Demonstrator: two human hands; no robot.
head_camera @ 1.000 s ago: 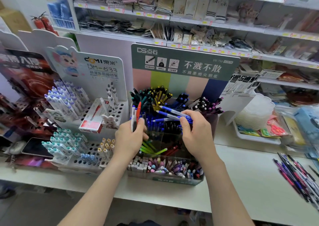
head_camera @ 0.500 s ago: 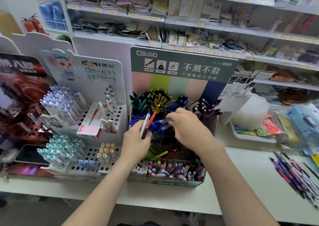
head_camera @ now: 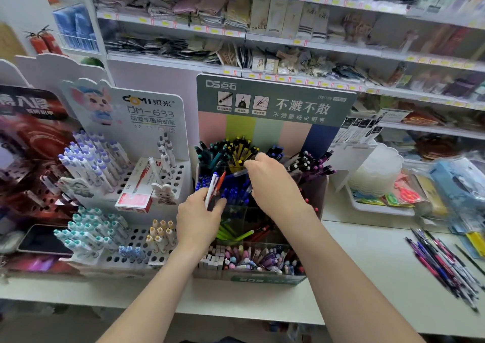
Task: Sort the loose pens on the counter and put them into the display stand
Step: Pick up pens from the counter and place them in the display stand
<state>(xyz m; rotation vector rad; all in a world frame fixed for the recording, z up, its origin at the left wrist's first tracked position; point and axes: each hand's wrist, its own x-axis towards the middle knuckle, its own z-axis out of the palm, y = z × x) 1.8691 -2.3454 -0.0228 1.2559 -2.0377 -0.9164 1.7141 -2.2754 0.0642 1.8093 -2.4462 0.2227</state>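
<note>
The tiered display stand [head_camera: 273,101] with a green header stands at the counter's middle, its compartments full of pens sorted by colour. My left hand [head_camera: 198,218] grips a small bunch of pens [head_camera: 214,188], white, orange and dark, in front of the blue-pen compartment. My right hand [head_camera: 273,182] reaches over the middle tier and pinches blue pens [head_camera: 240,173] whose ends point left, above the blue compartment. A pile of loose pens [head_camera: 443,261] lies on the white counter [head_camera: 367,277] at the right.
A white pegboard pen stand [head_camera: 123,174] with a red box sits left of the display. A phone [head_camera: 42,240] lies at far left. A white tray [head_camera: 378,203] with plastic lids and packets sits at right. Shelves of goods fill the back.
My right hand moved up and left with the blue pens, from the stand's right side to over the blue compartment. My left hand rose slightly with its bunch.
</note>
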